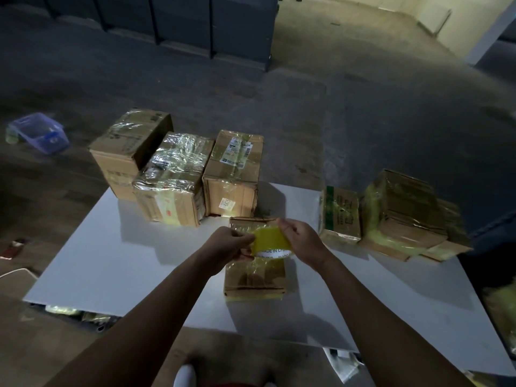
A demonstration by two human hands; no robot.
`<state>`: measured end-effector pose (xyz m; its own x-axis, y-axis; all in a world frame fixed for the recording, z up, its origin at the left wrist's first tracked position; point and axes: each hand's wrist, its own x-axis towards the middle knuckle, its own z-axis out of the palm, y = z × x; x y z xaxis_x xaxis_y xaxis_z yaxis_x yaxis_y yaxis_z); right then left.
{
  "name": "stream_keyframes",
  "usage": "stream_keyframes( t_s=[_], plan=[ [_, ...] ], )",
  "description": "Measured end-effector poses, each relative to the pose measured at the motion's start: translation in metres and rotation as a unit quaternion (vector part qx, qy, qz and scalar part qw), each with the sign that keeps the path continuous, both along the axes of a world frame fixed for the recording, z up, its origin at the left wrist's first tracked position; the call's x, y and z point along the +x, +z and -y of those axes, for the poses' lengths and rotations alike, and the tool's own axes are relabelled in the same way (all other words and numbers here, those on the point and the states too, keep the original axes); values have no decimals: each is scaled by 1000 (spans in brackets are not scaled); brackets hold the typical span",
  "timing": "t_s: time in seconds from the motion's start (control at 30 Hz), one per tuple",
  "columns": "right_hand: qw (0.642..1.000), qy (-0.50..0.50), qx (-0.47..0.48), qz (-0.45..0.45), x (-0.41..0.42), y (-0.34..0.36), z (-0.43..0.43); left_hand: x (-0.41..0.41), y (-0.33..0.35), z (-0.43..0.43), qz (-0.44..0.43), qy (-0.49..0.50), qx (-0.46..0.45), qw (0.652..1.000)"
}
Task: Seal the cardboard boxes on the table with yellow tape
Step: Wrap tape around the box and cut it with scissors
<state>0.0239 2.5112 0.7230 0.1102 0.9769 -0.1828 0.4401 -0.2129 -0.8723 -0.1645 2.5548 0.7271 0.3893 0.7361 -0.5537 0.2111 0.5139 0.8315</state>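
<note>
A roll of yellow tape with a white printed core hangs above a small cardboard box in the middle of the white table. My left hand grips the roll's left side, its fingers curled at the tape's edge. My right hand holds the roll from the right, thumb and fingers on its top. The small box beneath carries glossy yellow tape over its top and a yellow strip along its front bottom edge.
Three larger taped boxes stand at the table's far left. Two more taped boxes lie at the right. A blue plastic bin sits on the floor at left. Dark cabinets line the back.
</note>
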Motion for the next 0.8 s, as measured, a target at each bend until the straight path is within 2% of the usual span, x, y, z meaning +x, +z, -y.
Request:
stream_keyframes(
  t_s=[0.13,0.23,0.33,0.43,0.5,0.57,0.67,0.8],
  plan=[
    [999,0,32,32,-1,-3,1,0,-1,-1,8,44,-25,999],
    [996,10,54,73,-4,-5,0,3,-3,0,-28,48,-7,998],
    [989,27,81,119,-10,-5,1,9,-5,2,-104,51,66,991],
    [982,27,94,162,-14,-5,-2,13,-8,8,-200,31,186,962],
    [975,28,106,195,-17,-4,-4,15,-7,13,-228,33,235,944],
    [966,28,128,222,-18,-1,-7,17,-7,13,-198,60,219,954],
    [964,29,134,229,-14,3,-10,14,-6,8,-90,111,124,982],
    [968,31,119,218,-13,3,-8,6,-3,8,-38,86,95,991]
  ],
)
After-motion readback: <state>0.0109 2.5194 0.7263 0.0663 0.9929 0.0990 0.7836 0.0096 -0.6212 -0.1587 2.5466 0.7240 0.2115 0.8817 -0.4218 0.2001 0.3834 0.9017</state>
